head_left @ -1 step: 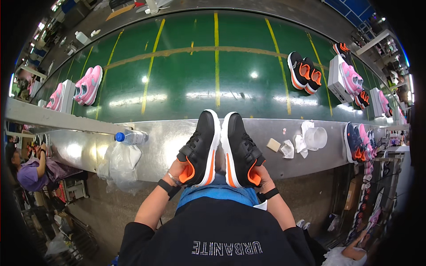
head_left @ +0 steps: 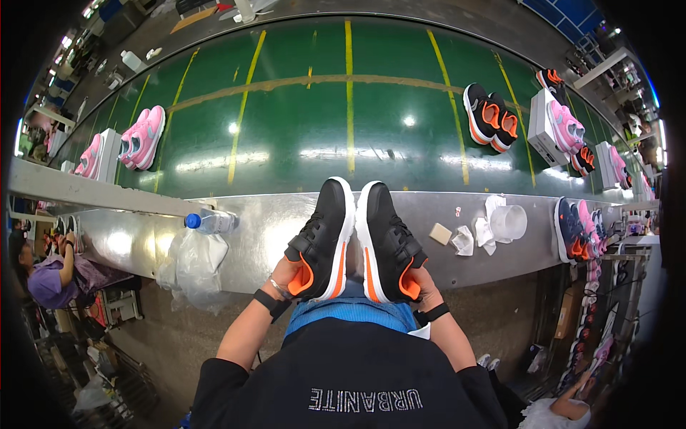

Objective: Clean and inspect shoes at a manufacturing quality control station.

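Observation:
Two black sneakers with white soles and orange linings are held up side by side in front of my body, toes pointing away. My left hand (head_left: 284,276) is closed round the heel of the left sneaker (head_left: 323,232). At the heel of the right sneaker (head_left: 386,232), my right hand (head_left: 426,287) grips in the same way. Some fingers of both hands are hidden behind or inside the shoes. The toes reach over the far edge of the metal bench (head_left: 271,214).
Beyond the bench runs a green conveyor belt (head_left: 300,129) carrying pink sneakers (head_left: 145,137), black-orange sneakers (head_left: 491,118) and boxes. On the bench stand a water bottle (head_left: 213,222), a plastic bag (head_left: 196,261), a tan block (head_left: 440,234), crumpled paper (head_left: 464,242) and a clear tub (head_left: 509,223). A co-worker (head_left: 53,282) sits left.

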